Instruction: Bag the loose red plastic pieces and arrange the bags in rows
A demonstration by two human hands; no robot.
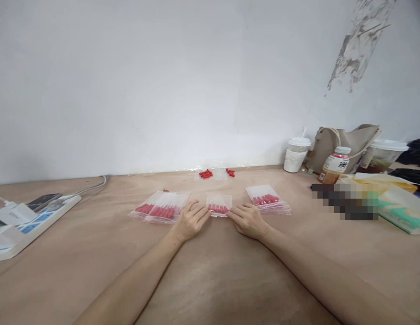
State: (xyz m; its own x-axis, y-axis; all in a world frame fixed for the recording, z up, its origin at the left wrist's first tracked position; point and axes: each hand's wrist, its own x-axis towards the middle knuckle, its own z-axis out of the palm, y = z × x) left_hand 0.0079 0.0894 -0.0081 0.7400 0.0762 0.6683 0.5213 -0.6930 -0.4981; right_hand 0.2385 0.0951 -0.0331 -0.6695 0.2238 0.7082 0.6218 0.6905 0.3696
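Observation:
A small clear bag (219, 205) with several red-tipped sticks lies flat on the brown table (210, 271) between my hands. My left hand (190, 220) presses its fingertips on the bag's left edge. On the bag's right edge rest the fingertips of my right hand (248, 220). A pile of filled bags (161, 206) lies to the left, and a stack of similar bags (267, 198) to the right. Loose red pieces (206, 174) and clear plastic lie near the wall.
A white power strip (34, 223) with plugs and a phone sits at the left edge. At the right stand a paper cup (296, 154), a bottle (335, 165), a beige bag (345, 144), a lidded drink (382, 155) and a tissue pack (404, 210).

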